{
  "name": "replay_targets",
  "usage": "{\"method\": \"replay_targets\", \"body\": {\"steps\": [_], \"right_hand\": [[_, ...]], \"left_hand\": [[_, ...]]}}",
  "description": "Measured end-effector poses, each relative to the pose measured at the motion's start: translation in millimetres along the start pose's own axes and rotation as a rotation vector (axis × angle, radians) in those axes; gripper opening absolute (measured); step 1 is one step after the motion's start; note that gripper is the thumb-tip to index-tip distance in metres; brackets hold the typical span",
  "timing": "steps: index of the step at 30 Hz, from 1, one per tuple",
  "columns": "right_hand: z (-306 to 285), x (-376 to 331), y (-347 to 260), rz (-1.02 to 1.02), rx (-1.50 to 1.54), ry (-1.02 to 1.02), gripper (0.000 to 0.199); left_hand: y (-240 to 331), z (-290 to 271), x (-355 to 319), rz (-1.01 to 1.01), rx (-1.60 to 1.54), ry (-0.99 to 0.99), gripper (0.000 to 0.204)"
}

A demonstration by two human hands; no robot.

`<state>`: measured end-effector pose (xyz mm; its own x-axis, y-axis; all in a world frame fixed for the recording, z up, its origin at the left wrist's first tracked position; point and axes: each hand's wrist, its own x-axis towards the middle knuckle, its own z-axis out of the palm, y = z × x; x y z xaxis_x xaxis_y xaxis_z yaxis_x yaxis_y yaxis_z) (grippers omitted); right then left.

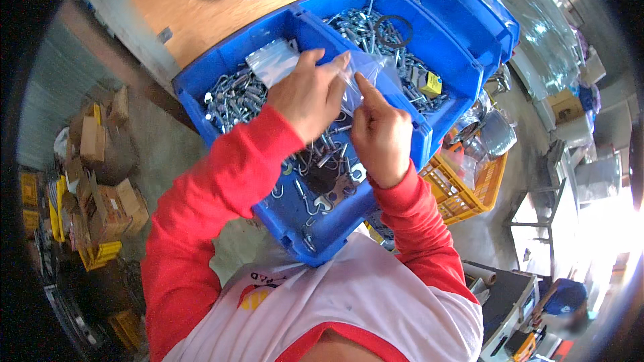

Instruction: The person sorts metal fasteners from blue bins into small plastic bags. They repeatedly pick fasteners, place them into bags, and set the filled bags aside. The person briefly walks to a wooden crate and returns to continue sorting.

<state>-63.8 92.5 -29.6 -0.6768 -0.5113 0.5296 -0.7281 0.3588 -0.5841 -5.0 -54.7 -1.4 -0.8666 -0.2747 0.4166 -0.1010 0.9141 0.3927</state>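
- Far left, cardboard boxes (pixel 100 188) are piled on the floor, well off from the action.
- Left hand (pixel 310 94) curled, fingertips pinching the top edge of a small clear plastic bag (pixel 359 77) above the nearer blue bin (pixel 201 80).
- That bin is packed with silvery metal hooks (pixel 231 97).
- Right hand (pixel 381 135) mostly closed, forefinger up against the bag.
- Further right, a second blue bin (pixel 463 47) of hardware; a yellow crate (pixel 469 191) sits below.

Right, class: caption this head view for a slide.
Both hands hold a clear plastic bag over a blue bin of metal hooks.
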Motion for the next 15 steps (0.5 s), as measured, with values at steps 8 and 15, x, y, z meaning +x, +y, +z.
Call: {"method": "replay_targets", "body": {"steps": [8,15], "right_hand": [[30.5,13.3,19.5,0.272,0.643,-0.200,0.027],[68.9,-0.2,54.8,-0.294,0.052,-0.672,0.023]], "left_hand": [[-50.4,1.4,-9.7,0.139,0.135,0.038,0.036],[-85.8,-8.5,-3.0,-0.177,0.039,-0.031,0.035]]}}
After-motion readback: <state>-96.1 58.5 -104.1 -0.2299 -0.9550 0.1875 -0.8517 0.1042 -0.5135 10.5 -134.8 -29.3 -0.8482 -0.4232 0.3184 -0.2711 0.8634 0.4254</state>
